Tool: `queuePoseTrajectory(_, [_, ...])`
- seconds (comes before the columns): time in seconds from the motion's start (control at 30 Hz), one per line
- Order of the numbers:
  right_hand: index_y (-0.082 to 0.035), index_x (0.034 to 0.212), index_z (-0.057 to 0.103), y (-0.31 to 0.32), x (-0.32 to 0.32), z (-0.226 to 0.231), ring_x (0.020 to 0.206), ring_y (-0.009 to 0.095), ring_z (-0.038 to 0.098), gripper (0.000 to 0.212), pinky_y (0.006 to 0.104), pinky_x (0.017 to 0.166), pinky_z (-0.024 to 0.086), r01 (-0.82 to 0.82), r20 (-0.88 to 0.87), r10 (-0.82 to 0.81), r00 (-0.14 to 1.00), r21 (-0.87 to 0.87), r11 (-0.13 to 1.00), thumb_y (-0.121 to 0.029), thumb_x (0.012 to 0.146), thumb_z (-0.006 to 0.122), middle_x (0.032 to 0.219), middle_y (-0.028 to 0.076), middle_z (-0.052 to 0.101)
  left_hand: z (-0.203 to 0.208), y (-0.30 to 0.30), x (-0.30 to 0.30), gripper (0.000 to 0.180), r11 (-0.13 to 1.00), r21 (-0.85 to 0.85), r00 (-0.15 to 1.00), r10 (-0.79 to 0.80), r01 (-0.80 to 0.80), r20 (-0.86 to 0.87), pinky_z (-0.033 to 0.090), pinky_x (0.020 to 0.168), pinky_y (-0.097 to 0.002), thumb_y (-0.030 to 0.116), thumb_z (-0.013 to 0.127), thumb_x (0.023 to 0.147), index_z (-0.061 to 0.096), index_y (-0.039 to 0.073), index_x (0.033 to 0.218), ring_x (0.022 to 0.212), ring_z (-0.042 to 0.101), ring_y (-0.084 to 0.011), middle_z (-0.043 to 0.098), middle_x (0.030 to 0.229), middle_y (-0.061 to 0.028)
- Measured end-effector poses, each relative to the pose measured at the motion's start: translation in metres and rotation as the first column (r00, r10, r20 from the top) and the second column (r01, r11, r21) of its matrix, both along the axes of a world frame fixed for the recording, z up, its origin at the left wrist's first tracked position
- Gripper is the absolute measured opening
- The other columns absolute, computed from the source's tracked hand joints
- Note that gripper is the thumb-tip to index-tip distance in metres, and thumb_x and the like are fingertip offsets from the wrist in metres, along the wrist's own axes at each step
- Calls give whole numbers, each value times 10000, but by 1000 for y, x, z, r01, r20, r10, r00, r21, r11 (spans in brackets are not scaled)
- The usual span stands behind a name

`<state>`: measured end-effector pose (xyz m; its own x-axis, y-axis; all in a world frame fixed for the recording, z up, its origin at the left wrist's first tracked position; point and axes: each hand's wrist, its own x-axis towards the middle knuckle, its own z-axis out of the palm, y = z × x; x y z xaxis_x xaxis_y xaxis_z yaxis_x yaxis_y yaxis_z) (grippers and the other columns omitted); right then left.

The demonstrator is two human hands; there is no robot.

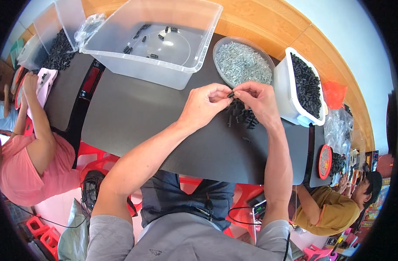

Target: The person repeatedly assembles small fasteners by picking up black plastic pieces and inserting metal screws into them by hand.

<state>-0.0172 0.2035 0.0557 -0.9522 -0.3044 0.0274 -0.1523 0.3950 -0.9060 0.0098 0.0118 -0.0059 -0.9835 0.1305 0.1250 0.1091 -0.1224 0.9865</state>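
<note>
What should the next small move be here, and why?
Probably finish with the small black piece before picking up another: the left hand and right hand both pinch it, close to the loose black pieces on the dark table. Its finer details are too small to tell.

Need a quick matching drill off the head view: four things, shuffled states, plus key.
1. Large clear bin
2. White bin
3. Round tub
4. Small black piece

A. Filled with clear pieces
B. Pinched between the left hand and right hand
C. Just a few scattered black pieces inside
D. Filled with heaped black pieces

Pairs: 1-C, 2-D, 3-A, 4-B
</note>
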Motion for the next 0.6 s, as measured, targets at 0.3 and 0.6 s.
queuePoseTrajectory(0.3, [-13,934,736,-1,3,12,659,35,570,66,217,568,445,14,-50,-13,999,18,1000,-66,896,723,763,-16,684,1,-1,-4,209,1000,4,1000,17,-17,-10,568,784,-259,74,745,898,708,-23,1079,841,704,-94,766,961,-91])
queuePoseTrajectory(0.6, [-32,901,733,37,16,41,776,267,704,112,377,728,540,-16,-155,124,980,560,828,-44,799,688,817,138,720,2,-2,-4,192,999,40,1000,28,-28,1,545,788,-247,76,740,907,691,-15,1068,851,685,-88,746,945,-73])
